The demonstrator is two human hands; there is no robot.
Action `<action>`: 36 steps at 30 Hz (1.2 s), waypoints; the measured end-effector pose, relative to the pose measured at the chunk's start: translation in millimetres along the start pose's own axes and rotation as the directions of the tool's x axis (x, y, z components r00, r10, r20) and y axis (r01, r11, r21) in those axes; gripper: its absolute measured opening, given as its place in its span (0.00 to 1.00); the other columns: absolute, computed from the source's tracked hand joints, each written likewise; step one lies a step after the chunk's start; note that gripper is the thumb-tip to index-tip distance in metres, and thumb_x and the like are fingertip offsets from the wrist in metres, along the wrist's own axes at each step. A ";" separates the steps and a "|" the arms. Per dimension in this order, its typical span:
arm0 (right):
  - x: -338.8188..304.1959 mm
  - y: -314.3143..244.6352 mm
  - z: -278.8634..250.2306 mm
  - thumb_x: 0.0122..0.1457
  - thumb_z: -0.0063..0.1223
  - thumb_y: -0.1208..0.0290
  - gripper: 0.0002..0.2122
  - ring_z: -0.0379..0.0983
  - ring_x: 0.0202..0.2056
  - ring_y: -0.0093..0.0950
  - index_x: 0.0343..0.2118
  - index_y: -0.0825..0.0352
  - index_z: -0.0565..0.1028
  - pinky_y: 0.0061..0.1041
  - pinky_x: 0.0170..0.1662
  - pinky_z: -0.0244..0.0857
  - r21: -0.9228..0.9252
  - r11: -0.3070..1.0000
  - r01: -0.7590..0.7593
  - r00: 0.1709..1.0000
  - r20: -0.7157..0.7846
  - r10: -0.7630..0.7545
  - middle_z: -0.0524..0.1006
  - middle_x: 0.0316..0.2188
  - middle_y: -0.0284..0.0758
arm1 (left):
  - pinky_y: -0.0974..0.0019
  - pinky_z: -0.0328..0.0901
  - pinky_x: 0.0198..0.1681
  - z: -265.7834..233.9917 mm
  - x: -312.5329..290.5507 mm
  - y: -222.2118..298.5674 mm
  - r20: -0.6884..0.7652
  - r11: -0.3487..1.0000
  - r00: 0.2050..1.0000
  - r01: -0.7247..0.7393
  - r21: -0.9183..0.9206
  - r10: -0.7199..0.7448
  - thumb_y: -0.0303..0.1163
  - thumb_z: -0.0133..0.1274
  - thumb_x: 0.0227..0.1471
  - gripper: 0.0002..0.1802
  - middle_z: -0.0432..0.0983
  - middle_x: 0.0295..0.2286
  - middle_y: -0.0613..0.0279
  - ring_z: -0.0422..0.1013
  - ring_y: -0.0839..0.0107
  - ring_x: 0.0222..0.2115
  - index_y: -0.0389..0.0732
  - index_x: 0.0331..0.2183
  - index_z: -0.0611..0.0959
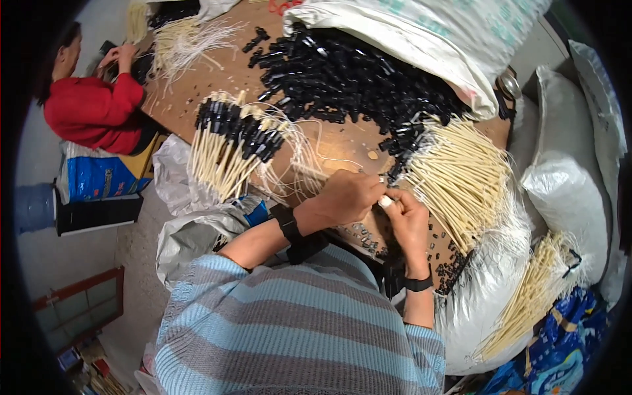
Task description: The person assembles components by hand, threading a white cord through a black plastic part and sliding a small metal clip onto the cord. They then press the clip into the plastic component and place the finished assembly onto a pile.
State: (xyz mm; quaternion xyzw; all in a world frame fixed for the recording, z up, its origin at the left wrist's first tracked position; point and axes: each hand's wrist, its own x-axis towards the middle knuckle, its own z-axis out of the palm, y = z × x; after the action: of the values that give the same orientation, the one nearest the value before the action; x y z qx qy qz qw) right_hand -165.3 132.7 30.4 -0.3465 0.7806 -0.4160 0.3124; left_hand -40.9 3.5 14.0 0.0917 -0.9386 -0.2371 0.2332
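My left hand (347, 196) is closed in front of me, and a pale cream stick (309, 173) sticks out from its left side. Close beside it, my right hand (409, 225) is pinched together, with white wrapping on a fingertip. Whatever sits between the right fingers is hidden. Just right of both hands lies a fan of cream sticks (457, 181) with white strings. To the left, a bundle of similar sticks (220, 161) carries black plastic pieces (253, 135) at the upper ends.
A heap of black plastic parts (329, 76) spills from a white woven sack (421, 39) onto the wooden table (349, 141). Small black bits (451, 270) lie near the front edge. Full sacks (566, 151) stand at right. A person in red (95, 108) works at the far left.
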 end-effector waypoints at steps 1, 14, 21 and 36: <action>4.0 2.8 1.7 0.55 0.60 0.72 0.07 0.56 0.16 0.13 0.33 0.69 0.80 0.18 0.20 0.51 -0.002 1.000 -0.010 0.997 0.071 0.010 0.65 0.12 0.23 | 0.64 0.65 0.24 -7.3 -2.7 -1.7 0.008 0.998 0.999 -0.044 0.034 0.044 0.27 0.55 0.35 0.11 0.70 0.24 0.66 0.73 0.66 0.25 0.44 0.29 0.79; 12.7 -6.7 25.2 0.53 0.58 0.73 0.16 0.76 0.38 0.28 0.46 0.67 0.76 0.25 0.40 0.71 -0.205 0.871 0.447 0.893 0.043 -0.448 0.79 0.40 0.37 | 0.48 0.49 0.55 -111.4 -76.7 -91.0 -0.547 0.671 0.807 0.535 0.513 -0.224 0.34 0.54 0.33 0.17 0.72 0.42 0.59 0.64 0.58 0.49 0.43 0.33 0.80; 2.0 33.5 -6.8 0.50 0.59 0.74 0.09 0.76 0.34 0.41 0.36 0.67 0.79 0.30 0.37 0.69 -0.419 0.864 0.280 0.928 -0.114 -0.355 0.79 0.32 0.42 | 0.57 0.67 0.43 -40.0 -27.4 -73.4 -0.322 0.988 0.934 0.147 -0.048 -0.154 0.22 0.54 0.33 0.17 0.77 0.36 0.56 0.72 0.56 0.38 0.39 0.33 0.81; -8.7 62.7 -61.7 0.44 0.60 0.78 0.07 0.70 0.31 0.39 0.28 0.66 0.74 0.36 0.35 0.60 -0.712 0.662 0.233 0.856 -0.173 -0.487 0.72 0.24 0.39 | 0.58 0.64 0.36 31.3 28.3 -76.1 0.029 0.992 0.994 0.105 0.070 -0.107 0.19 0.51 0.40 0.15 0.69 0.28 0.58 0.68 0.58 0.37 0.43 0.33 0.82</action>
State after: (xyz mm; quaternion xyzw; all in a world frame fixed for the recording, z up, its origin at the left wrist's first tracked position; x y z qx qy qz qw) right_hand -225.9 192.3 6.1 -0.5051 0.8328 -0.2163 -0.0669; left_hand -76.0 -58.2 -36.3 0.1454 -0.9436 -0.2186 0.2015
